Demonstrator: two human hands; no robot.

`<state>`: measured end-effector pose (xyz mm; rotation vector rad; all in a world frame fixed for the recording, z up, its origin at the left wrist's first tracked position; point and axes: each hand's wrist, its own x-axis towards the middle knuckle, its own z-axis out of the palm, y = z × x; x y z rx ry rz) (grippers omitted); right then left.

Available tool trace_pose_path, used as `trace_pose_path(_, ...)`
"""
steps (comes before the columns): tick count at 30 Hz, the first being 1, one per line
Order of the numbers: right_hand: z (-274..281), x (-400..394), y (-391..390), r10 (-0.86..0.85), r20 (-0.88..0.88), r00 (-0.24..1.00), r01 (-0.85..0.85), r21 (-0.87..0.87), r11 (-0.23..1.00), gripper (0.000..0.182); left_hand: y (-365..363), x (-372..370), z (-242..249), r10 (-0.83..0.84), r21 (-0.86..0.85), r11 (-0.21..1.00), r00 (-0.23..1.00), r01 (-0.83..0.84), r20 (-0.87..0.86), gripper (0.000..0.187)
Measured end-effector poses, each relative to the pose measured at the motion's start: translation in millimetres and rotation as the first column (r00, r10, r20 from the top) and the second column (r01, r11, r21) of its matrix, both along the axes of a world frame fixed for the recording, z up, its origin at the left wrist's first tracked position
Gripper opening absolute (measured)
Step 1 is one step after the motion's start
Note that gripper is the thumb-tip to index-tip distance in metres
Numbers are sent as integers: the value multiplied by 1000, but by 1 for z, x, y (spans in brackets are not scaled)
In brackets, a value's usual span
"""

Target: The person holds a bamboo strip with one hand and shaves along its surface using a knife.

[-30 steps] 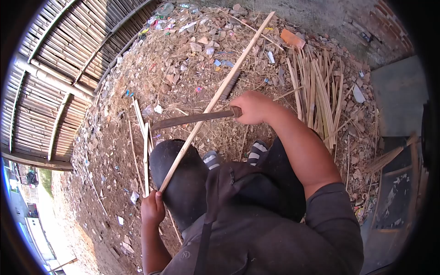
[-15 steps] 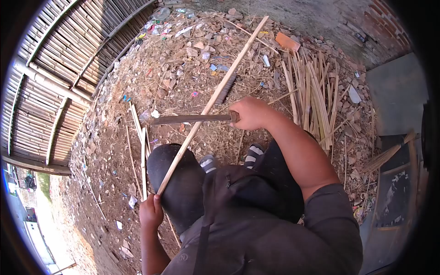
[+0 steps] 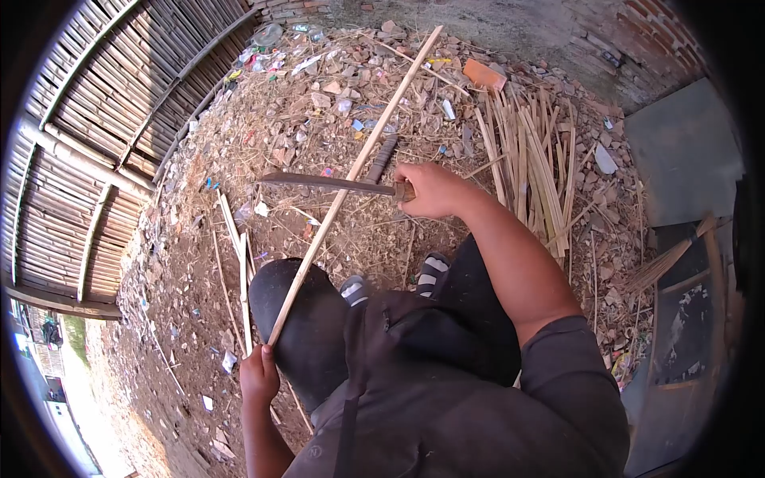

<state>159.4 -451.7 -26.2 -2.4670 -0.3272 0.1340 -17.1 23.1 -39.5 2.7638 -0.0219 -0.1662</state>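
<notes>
Rubble [image 3: 187,271] covers the ground, a brown spread of earth, broken brick, straw and scraps of plastic. Along the left stands a bamboo fence [image 3: 103,88]; at the top, a weathered wall [image 3: 510,36] shows bare brick toward its right end. A flat orange piece [image 3: 484,75] lies near that wall, with a heap of pale strips [image 3: 538,151] just below it. Farther right are a grey panel [image 3: 677,151] and a broom [image 3: 665,263].

Left hand [image 3: 260,374] is closed, thumb and fingers pinching the near end of a long pale stick [image 3: 394,105]. The stick slants up and away over the dark-clad left knee [image 3: 295,291], its far end toward the wall. Right hand [image 3: 430,191] is wrapped around the handle of a long dark blade [image 3: 311,182], which points left and crosses the stick near its middle; whether the edge touches the wood, I cannot tell. Between the blade and the orange piece lies a dark ribbed rod [image 3: 383,158], close beside the stick.
</notes>
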Motion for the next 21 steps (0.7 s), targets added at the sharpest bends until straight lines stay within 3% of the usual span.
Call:
trace_pose_path(3,23,2,-11,-60,-146,987,56,-31,998,44,1,0,-3,18,-46,999,1000,-18,12,54)
trace_pose_path(6,25,3,-17,-162,53,985,169,-173,970,47,-5,2,4,47,-43,998,998,-49,-44,60)
trace_pose_path(10,21,-4,-1,-134,52,990,141,-169,976,45,-4,1,5,27,-64,998,1000,-28,-12,54)
trace_pose_path(13,17,-11,24,1,75,997,9,-141,990,40,-7,3,9,12,-79,997,1000,-14,-19,52)
trace_pose_path(16,27,-15,44,118,46,992,-104,-234,967,35,-7,0,7,4,-26,1000,1000,-4,7,50)
trace_pose_path(17,13,-8,43,126,106,986,-97,-241,966,41,-5,-1,4,4,5,1000,1000,-4,22,50)
trace_pose_path(20,-11,18,22,55,39,998,-52,-93,994,33,-5,-4,-5,25,57,998,997,-29,79,51)
trace_pose_path(21,-3,21,22,-50,-43,998,46,-95,994,33,-5,-5,-4,34,50,998,997,-37,73,51)
